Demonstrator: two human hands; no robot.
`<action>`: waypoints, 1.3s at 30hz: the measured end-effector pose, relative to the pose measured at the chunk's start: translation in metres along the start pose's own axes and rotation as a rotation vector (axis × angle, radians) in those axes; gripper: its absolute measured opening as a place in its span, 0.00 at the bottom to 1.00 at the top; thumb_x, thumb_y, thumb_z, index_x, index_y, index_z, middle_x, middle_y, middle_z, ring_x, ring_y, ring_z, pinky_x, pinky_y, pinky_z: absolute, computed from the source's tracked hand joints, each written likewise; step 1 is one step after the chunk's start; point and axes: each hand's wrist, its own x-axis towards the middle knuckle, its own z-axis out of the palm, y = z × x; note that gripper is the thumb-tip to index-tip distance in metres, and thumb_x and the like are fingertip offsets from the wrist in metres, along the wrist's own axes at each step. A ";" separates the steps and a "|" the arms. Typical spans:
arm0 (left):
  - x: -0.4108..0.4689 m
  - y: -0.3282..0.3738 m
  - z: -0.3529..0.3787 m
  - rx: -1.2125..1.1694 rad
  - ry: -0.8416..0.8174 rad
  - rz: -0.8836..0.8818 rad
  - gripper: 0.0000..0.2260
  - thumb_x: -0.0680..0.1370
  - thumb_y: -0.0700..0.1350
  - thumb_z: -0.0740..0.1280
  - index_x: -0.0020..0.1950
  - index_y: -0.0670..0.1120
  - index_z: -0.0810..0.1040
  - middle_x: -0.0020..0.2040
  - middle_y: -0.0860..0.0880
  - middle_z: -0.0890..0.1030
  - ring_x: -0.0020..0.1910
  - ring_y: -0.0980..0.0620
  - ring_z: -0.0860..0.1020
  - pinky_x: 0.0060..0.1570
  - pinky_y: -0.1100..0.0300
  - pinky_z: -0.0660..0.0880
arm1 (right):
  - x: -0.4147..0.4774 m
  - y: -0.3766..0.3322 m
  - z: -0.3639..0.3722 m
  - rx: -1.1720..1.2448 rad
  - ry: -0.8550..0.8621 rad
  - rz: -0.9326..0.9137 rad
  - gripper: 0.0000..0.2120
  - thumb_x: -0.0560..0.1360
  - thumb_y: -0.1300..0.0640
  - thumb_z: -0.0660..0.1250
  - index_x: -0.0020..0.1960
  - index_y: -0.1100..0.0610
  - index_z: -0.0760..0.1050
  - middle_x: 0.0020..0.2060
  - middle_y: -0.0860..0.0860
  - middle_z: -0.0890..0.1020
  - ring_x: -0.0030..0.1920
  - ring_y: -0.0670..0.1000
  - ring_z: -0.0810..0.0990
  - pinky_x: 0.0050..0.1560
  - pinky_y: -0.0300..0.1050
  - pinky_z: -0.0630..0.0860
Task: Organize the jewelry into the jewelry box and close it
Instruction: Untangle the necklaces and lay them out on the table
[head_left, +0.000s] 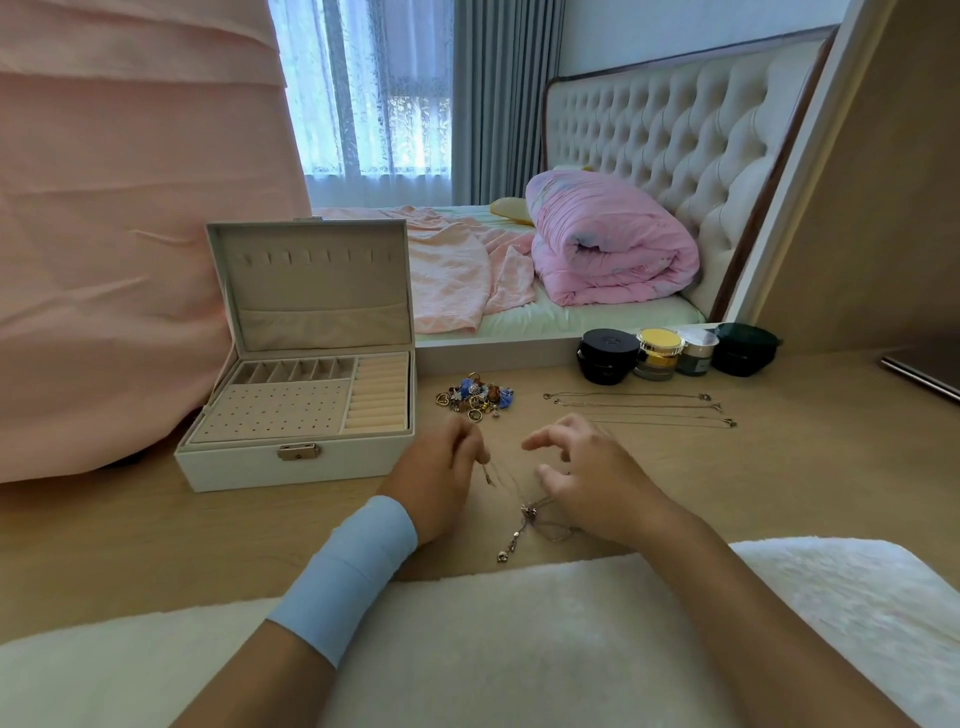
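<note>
Left hand (441, 467) is pinched on a thin necklace (530, 512) lying on the table (779, 467); right hand (587, 478) is curved beside it, grip not discernible. Jewelry box (296, 457) is seen open, its compartments unfilled; a trinket pile (475, 397) and three chains (639, 408) are left outside. Little is judged done.

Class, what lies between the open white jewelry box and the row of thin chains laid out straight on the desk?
A small heap of mixed gold rings and blue charms lies there on the wooden desk, seen in the head view.
</note>
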 end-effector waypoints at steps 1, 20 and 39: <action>0.000 0.003 -0.003 -0.127 0.015 -0.032 0.08 0.83 0.44 0.57 0.47 0.48 0.73 0.43 0.53 0.80 0.46 0.56 0.79 0.51 0.65 0.74 | -0.001 -0.003 0.002 0.068 -0.041 -0.035 0.14 0.80 0.51 0.65 0.64 0.43 0.77 0.60 0.43 0.74 0.59 0.45 0.73 0.62 0.47 0.74; 0.005 0.049 -0.051 -1.219 0.101 -0.189 0.09 0.84 0.40 0.56 0.46 0.45 0.72 0.32 0.50 0.67 0.30 0.54 0.70 0.53 0.42 0.79 | -0.002 -0.010 0.004 0.572 -0.164 -0.024 0.05 0.79 0.59 0.70 0.50 0.52 0.83 0.43 0.49 0.87 0.44 0.44 0.85 0.48 0.36 0.80; -0.008 0.025 -0.012 0.506 -0.247 -0.024 0.09 0.80 0.55 0.63 0.58 0.58 0.76 0.49 0.56 0.79 0.48 0.54 0.77 0.52 0.58 0.76 | -0.003 -0.006 0.002 0.522 -0.142 -0.013 0.07 0.78 0.61 0.70 0.52 0.53 0.84 0.34 0.47 0.84 0.33 0.45 0.79 0.38 0.37 0.77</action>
